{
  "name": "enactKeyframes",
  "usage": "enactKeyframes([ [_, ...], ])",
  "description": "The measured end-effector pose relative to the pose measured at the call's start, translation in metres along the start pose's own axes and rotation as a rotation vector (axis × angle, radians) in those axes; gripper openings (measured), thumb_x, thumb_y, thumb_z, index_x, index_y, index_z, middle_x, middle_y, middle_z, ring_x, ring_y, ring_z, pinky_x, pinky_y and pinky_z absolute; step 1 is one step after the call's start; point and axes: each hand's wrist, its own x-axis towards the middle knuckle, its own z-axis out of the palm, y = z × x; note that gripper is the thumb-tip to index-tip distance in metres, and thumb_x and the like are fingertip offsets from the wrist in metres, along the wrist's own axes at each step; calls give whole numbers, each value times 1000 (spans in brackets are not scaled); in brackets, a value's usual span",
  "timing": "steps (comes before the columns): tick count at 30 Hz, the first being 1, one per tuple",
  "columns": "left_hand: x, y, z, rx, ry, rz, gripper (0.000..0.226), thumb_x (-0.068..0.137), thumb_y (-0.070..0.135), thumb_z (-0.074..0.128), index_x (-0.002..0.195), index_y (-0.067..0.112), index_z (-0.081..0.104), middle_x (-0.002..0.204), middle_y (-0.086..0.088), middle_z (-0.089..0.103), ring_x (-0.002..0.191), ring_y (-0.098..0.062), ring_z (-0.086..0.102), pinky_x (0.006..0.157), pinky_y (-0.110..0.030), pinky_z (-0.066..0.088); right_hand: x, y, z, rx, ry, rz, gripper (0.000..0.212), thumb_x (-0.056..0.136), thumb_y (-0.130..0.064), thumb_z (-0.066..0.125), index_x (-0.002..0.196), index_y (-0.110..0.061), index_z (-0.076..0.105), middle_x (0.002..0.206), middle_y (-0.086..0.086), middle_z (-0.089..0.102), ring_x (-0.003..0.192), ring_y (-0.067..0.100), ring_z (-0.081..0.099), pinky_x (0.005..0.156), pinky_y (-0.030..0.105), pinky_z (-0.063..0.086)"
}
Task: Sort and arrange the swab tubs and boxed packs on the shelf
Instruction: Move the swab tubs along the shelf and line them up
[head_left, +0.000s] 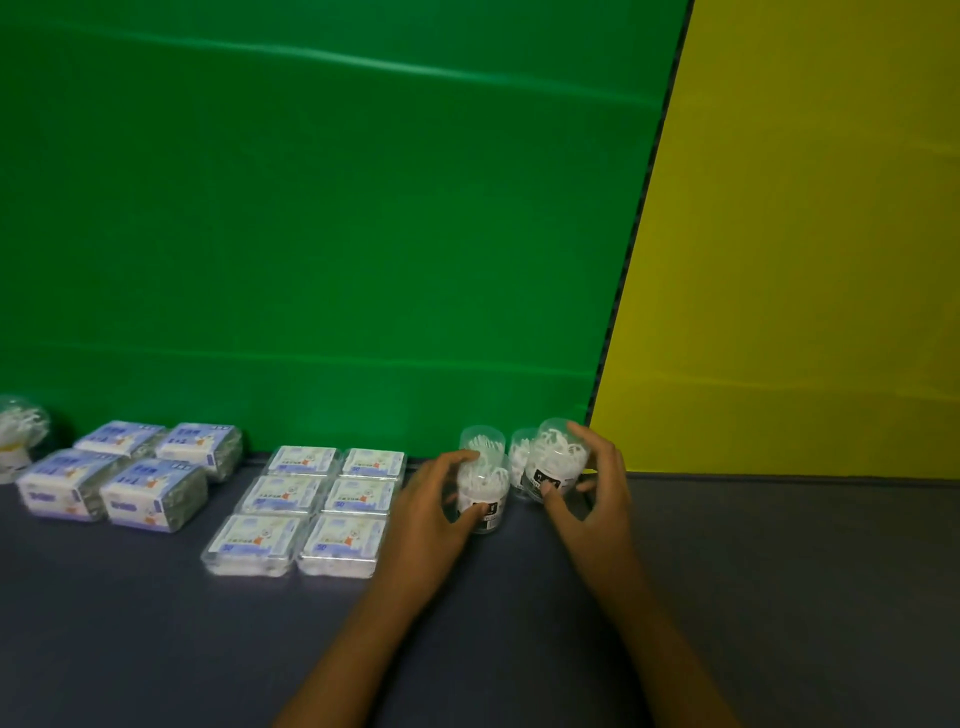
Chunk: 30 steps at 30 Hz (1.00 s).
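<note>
Several clear swab tubs with black labels stand in a cluster at the back of the dark shelf (779, 571). My left hand (436, 504) grips the front left tub (485, 499) from its left side. My right hand (597, 488) curls round the front right tub (556, 462). Two more tubs (483, 439) (521, 457) stand behind them. To the left, several flat clear boxed packs (311, 509) lie in a two-column grid. Further left sit several thicker blue-and-white packs (130, 475).
One more clear tub (18, 436) stands at the far left edge. A green backdrop (311, 208) rises behind the shelf, and a yellow panel (805, 260) closes the right side.
</note>
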Motion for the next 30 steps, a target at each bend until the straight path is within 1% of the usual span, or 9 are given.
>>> enactKeyframes([
  [3,1,-5,4,29,-21,-3,57,74,12,80,120,36,54,117,10,62,103,2,61,90,-24,54,-1,2,1,-30,-3,-13,67,82,-10,75,137,-30,45,128,-9,47,116,8,52,89,29,53],
  [7,2,-11,5,29,-6,-18,57,75,11,78,120,35,53,118,10,62,105,2,61,90,-29,55,-3,4,-2,-40,-29,1,68,83,-13,75,137,-38,43,128,-13,47,117,1,49,88,19,50],
  [11,1,-11,5,185,-42,12,60,78,22,75,123,45,44,126,14,54,116,-6,54,95,-36,51,-3,10,-1,-63,-62,30,67,83,-16,75,139,-33,43,132,-13,46,119,-2,47,92,25,52],
  [13,-2,-7,2,237,-41,34,61,80,30,73,129,42,40,129,14,51,120,-6,50,98,-33,47,-5,11,-1,-72,-75,40,67,83,-17,75,139,-33,43,132,-14,46,119,0,47,92,26,52],
  [15,-4,-3,-3,305,-11,69,58,84,40,67,134,38,38,130,14,49,119,-5,48,94,-31,47,-6,11,-1,-67,-89,47,67,82,-17,76,139,-33,43,133,-14,47,118,2,49,92,23,52],
  [19,-10,7,-15,505,141,121,45,87,44,60,128,30,48,125,11,52,111,-11,53,79,-32,51,-8,12,-1,-49,-131,52,68,81,-16,77,132,-42,40,133,-12,52,116,6,55,89,13,49],
  [24,-13,0,-20,795,99,157,49,75,49,66,115,21,61,116,0,58,102,-20,58,80,-34,50,-11,16,2,-64,-182,90,66,80,-16,77,127,-43,40,129,-12,55,113,4,56,86,4,44],
  [26,-16,-2,-20,850,57,122,54,72,54,64,115,21,61,115,-1,59,103,-22,57,83,-35,49,-12,18,2,-69,-208,94,64,80,-17,77,127,-42,41,130,-14,54,114,3,55,88,7,46],
  [30,-18,-3,-20,868,39,118,53,67,54,67,106,18,65,110,-3,62,97,-22,60,80,-35,50,-13,22,4,-73,-237,107,64,81,-17,77,128,-42,43,130,-16,51,116,3,55,93,24,53],
])
